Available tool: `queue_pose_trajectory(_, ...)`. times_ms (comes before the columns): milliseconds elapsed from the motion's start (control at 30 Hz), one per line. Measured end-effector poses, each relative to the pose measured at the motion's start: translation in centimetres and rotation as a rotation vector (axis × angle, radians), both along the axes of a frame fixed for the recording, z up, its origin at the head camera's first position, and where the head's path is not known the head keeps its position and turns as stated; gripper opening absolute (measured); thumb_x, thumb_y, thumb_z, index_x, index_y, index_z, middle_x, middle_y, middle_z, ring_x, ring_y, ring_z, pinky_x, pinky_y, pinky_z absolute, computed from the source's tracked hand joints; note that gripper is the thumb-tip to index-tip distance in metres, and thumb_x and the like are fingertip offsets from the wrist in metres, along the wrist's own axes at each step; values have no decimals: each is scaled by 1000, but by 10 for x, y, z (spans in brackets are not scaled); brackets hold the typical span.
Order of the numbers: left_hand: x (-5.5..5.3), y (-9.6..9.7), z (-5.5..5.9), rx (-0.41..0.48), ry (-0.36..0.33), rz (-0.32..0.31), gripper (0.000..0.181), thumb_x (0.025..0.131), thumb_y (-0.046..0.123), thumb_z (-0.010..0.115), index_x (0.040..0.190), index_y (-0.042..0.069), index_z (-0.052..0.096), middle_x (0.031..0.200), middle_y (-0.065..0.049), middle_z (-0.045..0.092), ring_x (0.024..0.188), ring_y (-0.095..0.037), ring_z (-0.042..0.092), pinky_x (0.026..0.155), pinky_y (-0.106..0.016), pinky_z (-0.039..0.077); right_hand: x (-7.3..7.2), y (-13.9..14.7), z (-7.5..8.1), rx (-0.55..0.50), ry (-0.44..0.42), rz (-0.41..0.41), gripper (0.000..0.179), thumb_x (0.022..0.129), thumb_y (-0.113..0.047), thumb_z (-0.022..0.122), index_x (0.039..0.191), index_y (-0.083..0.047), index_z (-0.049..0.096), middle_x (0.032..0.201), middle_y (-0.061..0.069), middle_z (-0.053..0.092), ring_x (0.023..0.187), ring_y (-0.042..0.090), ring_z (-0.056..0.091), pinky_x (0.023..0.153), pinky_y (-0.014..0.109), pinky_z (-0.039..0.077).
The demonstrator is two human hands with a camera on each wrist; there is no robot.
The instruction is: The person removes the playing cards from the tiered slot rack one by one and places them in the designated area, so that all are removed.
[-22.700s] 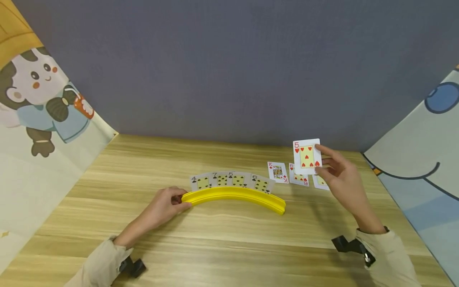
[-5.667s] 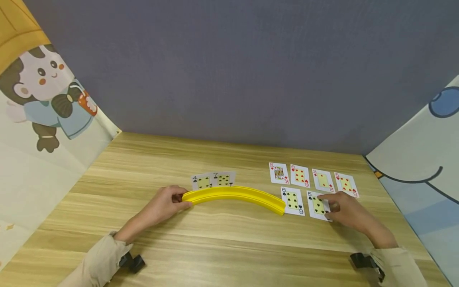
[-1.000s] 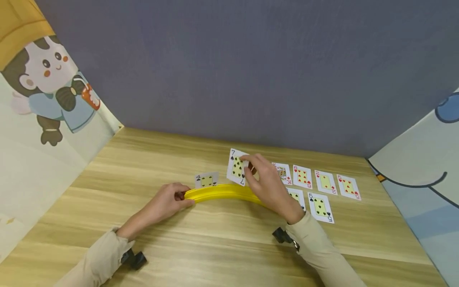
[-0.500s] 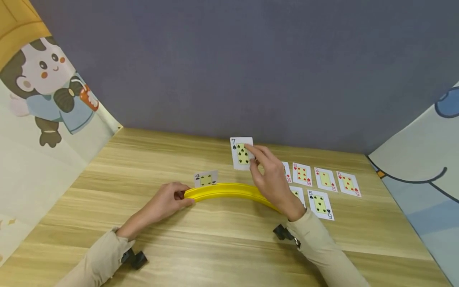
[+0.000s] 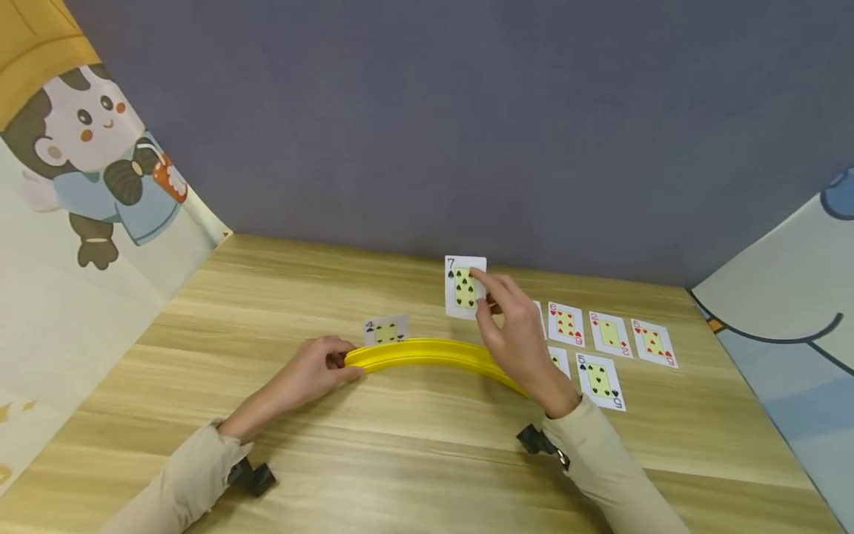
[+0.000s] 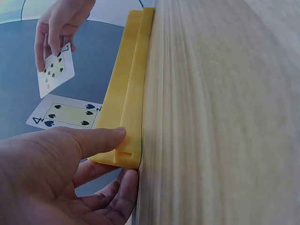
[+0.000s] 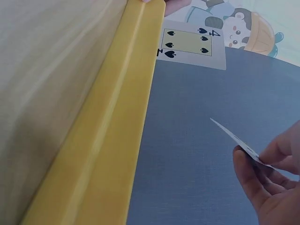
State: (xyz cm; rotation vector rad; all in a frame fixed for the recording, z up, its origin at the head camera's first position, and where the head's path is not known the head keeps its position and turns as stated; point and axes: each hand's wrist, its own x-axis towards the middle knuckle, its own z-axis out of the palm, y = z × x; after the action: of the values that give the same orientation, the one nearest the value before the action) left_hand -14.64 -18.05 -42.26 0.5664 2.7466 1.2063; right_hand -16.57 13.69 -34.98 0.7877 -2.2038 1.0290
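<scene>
A curved yellow card holder point(image 5: 427, 351) stands on the wooden table, and my left hand point(image 5: 310, 377) grips its left end between thumb and fingers. The four of spades point(image 5: 385, 331) stands upright in the holder near that end. Above and behind the holder, my right hand point(image 5: 517, 334) pinches the seven of spades point(image 5: 464, 288) by its right edge, its face toward the head camera. The left wrist view shows this seven point(image 6: 56, 70) raised apart from the holder. In the right wrist view the card appears nearly edge-on.
Face up on the right lie the six of hearts point(image 5: 565, 324), two of diamonds point(image 5: 608, 334), five of hearts point(image 5: 654, 343) and five of spades point(image 5: 600, 381). My right hand and wrist partly cover two more cards. A grey wall point(image 5: 427, 133) rises behind the table.
Earlier, red cards were set in a row, then the six and five of spades went from holder to table. The seven has left the holder too, and just now moved up and right.
</scene>
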Motion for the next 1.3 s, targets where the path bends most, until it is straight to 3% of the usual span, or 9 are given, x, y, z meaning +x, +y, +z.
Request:
queue_pose_trajectory(167, 1, 0, 0, -1, -4, 2, 25, 86, 14, 79, 108, 5, 74, 98, -6, 68, 76, -14, 57, 66, -24, 53, 9, 11, -1, -55, -55, 16, 47, 89, 12, 62, 134, -2, 60, 116, 13, 65, 83, 18, 64, 68, 22, 57)
queue_pose_trajectory(400, 1, -1, -1, 2, -8, 9, 25, 86, 14, 79, 108, 4, 74, 97, -6, 67, 75, -14, 57, 65, -24, 53, 20, 28, -2, -32, -39, 0, 51, 85, 14, 66, 134, -2, 60, 110, 13, 66, 83, 20, 66, 71, 12, 53)
queue_pose_trajectory(733, 1, 0, -2, 2, -5, 6, 27, 86, 14, 79, 109, 3, 73, 95, -5, 66, 75, -14, 57, 65, -24, 53, 32, 48, -2, 6, -34, -31, 55, 83, 16, 67, 134, -1, 59, 109, 13, 66, 83, 21, 65, 72, 11, 52)
queue_pose_trajectory(1100, 1, 0, -1, -5, 14, 9, 25, 85, 13, 80, 107, 3, 74, 97, -7, 67, 75, -14, 57, 65, -24, 53, 34, 71, -6, -4, -24, -87, 60, 79, 18, 68, 135, -3, 60, 108, 13, 67, 81, 25, 65, 72, 9, 51)
queue_pose_trajectory(1300, 1, 1, -1, -6, 11, 12, 25, 85, 14, 80, 107, 3, 74, 97, -7, 67, 75, -13, 57, 65, -24, 53, 34, 82, -4, 3, 16, -113, 61, 77, 20, 69, 133, -3, 62, 102, 12, 68, 80, 18, 65, 70, 9, 51)
